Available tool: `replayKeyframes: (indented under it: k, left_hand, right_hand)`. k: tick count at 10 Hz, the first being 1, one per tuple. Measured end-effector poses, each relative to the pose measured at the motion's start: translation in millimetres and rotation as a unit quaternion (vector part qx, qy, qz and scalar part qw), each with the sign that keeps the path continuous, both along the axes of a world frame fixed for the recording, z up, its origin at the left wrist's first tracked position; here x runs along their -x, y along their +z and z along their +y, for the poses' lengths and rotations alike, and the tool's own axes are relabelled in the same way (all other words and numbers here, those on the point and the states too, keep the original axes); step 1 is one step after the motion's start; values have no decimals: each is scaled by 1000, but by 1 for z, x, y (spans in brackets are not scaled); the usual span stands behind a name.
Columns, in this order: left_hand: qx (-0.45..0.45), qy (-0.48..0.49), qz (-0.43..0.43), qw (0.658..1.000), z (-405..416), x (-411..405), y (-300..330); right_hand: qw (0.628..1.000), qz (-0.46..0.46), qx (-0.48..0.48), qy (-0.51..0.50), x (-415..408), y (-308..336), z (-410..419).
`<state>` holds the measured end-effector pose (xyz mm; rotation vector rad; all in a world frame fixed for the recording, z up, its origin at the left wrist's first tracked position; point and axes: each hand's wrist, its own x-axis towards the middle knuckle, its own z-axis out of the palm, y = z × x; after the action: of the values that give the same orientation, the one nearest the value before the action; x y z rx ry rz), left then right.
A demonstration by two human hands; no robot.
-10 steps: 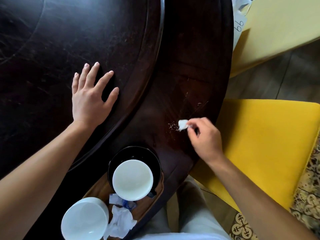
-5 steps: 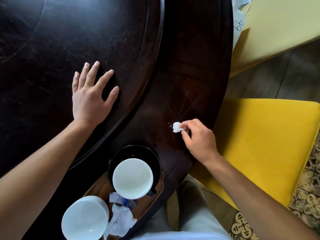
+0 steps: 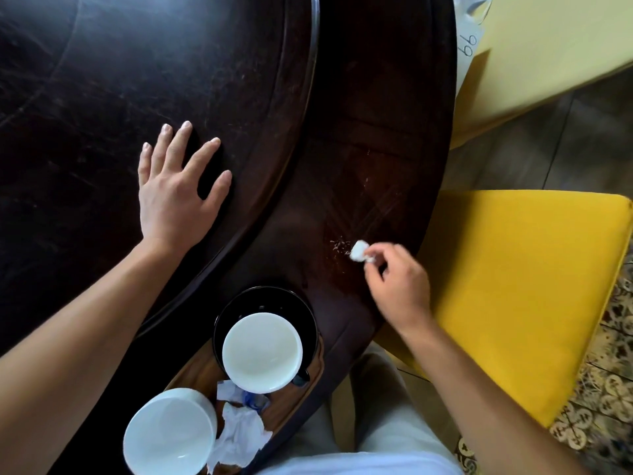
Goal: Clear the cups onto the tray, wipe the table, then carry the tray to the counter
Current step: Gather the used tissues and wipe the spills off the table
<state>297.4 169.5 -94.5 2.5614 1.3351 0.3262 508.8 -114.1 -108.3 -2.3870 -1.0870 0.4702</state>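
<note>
Risks first: right hand (image 3: 397, 286) pinching small white tissue wad (image 3: 358, 250), pressed to table (image 3: 376, 114) just beside crumb scatter (image 3: 339, 245), near table edge. Wad small, so likely to smear or flick crumbs off edge onto yellow chair (image 3: 520, 289). Left hand (image 3: 174, 197) open, flat on raised centre disc (image 3: 137, 80), gripping nothing. Wooden tray (image 3: 291, 402) at near edge, carrying white cup (image 3: 262, 351) on black saucer (image 3: 239, 306), second white cup (image 3: 169, 433), crumpled tissue (image 3: 239, 437). Both cups look empty. Tray seems to overhang edge; knock could tip it.

Near cup (image 3: 169, 433) cut off below.
</note>
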Motion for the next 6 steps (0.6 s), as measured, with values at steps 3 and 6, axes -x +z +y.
replayKeyframes:
  k: [3,6]
  left_hand:
    - [-2,1,-3,1000,0,1,-2]
    - [-3,1,-5,1000,0,1,-2]
  right_hand:
    - [980,12,-41,-197,-2,-8,-24]
    - [993,54,-32,-100,54,0,11]
